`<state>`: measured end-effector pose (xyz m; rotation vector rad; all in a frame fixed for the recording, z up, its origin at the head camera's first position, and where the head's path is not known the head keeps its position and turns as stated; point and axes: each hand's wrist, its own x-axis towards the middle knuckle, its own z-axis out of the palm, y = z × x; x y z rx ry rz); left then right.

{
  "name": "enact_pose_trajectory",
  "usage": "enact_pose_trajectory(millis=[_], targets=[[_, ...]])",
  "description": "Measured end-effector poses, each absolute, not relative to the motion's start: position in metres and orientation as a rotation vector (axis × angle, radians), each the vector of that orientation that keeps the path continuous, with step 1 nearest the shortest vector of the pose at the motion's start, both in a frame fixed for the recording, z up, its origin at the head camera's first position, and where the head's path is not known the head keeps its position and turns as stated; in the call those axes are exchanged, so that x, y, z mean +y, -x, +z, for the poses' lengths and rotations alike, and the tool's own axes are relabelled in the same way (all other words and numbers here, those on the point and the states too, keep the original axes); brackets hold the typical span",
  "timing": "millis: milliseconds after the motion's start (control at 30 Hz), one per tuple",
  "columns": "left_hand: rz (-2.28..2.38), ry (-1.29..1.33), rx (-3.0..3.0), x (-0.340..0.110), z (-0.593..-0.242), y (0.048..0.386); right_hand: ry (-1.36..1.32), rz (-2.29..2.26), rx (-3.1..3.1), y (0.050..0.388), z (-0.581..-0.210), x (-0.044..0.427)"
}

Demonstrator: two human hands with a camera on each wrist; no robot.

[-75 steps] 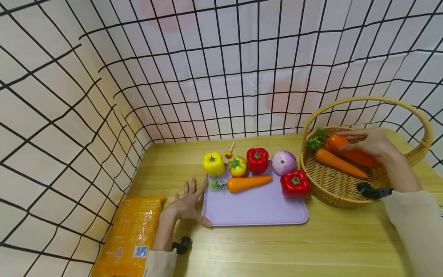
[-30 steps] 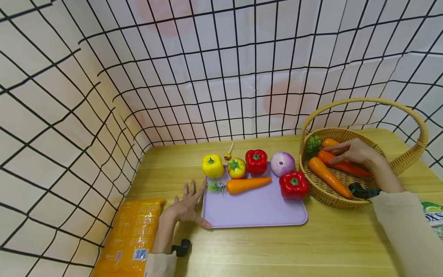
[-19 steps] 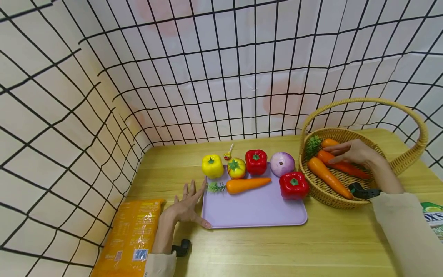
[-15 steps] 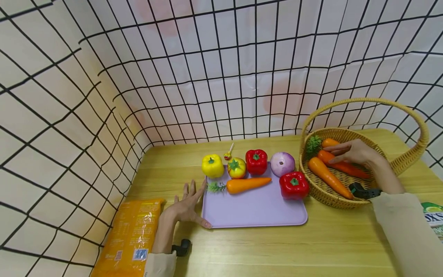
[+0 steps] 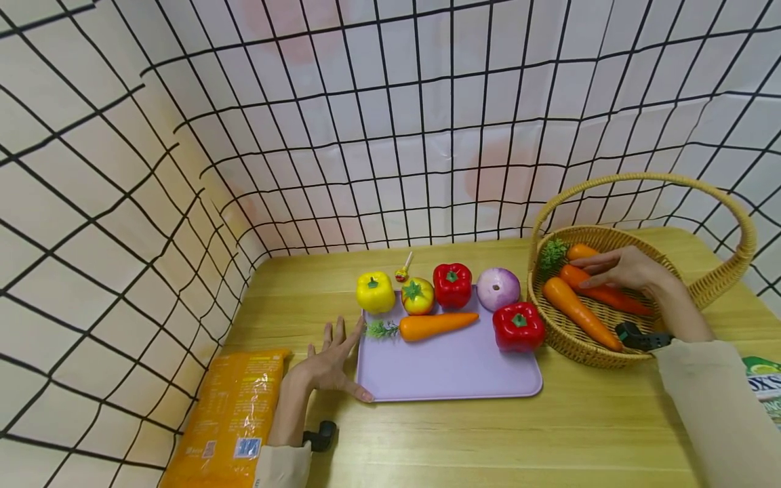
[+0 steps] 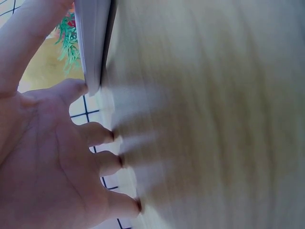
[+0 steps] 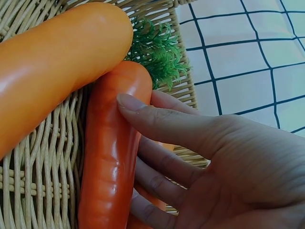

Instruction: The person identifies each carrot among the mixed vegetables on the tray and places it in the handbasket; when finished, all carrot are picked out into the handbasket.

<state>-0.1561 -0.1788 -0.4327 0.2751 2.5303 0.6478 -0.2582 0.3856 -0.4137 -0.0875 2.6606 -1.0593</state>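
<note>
Right of a lilac tray [image 5: 448,373], a person's right hand [image 5: 634,268] pinches a glossy orange carrot [image 5: 613,296] inside a wicker basket [image 5: 586,357], thumb on its upper face, fingers down the side away from the tray. A second carrot [image 5: 582,315] lies closer to the tray; a third [image 5: 581,251] shows behind the hand. At the tray's left edge, the left hand [image 5: 326,366] spreads wide, thumb at the near corner, gripping nothing.

The hold, close to the carrot's thick end, looks light: smooth skin could slip and the untouched tip swing down. Leafy greens [image 5: 552,254], bunched at the basket's tray-side wall, could snag in the weave. The arched handle [image 5: 641,176] could catch a rising arm and tip the basket trayward. That jolt could roll the red pepper [image 5: 519,327] off the tray's right edge, where it sits just beside the wicker.
</note>
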Motion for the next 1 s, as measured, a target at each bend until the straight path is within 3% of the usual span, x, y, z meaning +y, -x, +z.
enact_pose_trajectory(millis=[567,1000], targets=[[0.627,-0.277,2.529,-0.179,-0.433,0.156,0.075,-1.076,2.696,0.257,-0.392,0.378],[0.614,-0.268,2.53,-0.179,-0.434,0.157,0.358,-0.907,2.81,0.207,-0.345,0.336]])
